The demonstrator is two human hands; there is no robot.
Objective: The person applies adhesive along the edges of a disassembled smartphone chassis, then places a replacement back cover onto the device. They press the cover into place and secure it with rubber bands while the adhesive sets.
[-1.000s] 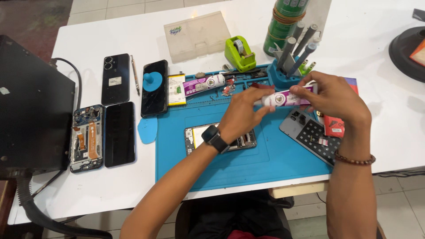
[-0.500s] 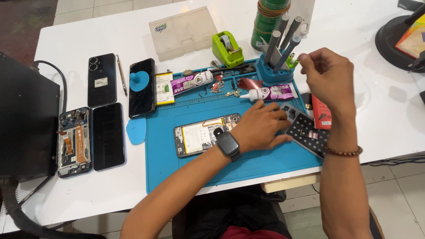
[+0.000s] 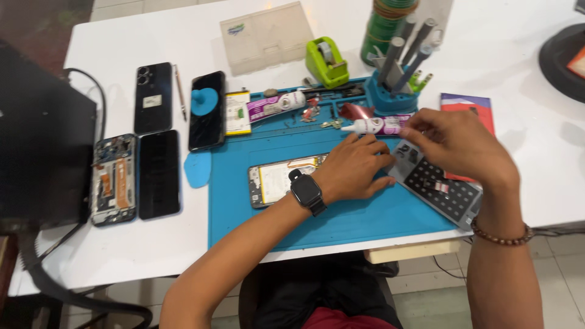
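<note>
White counter [image 3: 109, 244], left to right:

- Black slab-shaped case [image 3: 42, 152], far left edge.
- Opened phone chassis with orange flex strip [image 3: 113, 180] and black glass screen panel [image 3: 159, 173], side by side, near row; black phone back with twin camera rings [image 3: 152, 97] in the far row above them.
- Black phone carrying a blue round suction cup [image 3: 206, 109], just left of the blue silicone work mat [image 3: 341, 222]; a blue plastic pick [image 3: 197, 169] lies nearer, overlapping the mat's left edge.
- Opened phone frame with a pale inner plate [image 3: 274, 181], flat on the mat's middle. Left hand [image 3: 356, 167], black square smartwatch [image 3: 306, 192] on its wrist, lies palm down over the frame's right end, fingers spread flat, clamped on nothing.
- Green tape dispenser [image 3: 326, 61], beyond the mat's far edge.
- White glue tube with purple label [image 3: 378, 125], lying on the mat just beyond the left hand.
- Blue tool stand with grey handles [image 3: 396, 85], far right corner of the mat.
- Right hand [image 3: 460, 143], beaded bracelet at the wrist, hovers over a grey perforated metal plate [image 3: 445, 189]; fingers pinched together near the tube's tail, whether gripping anything cannot be told.
</note>
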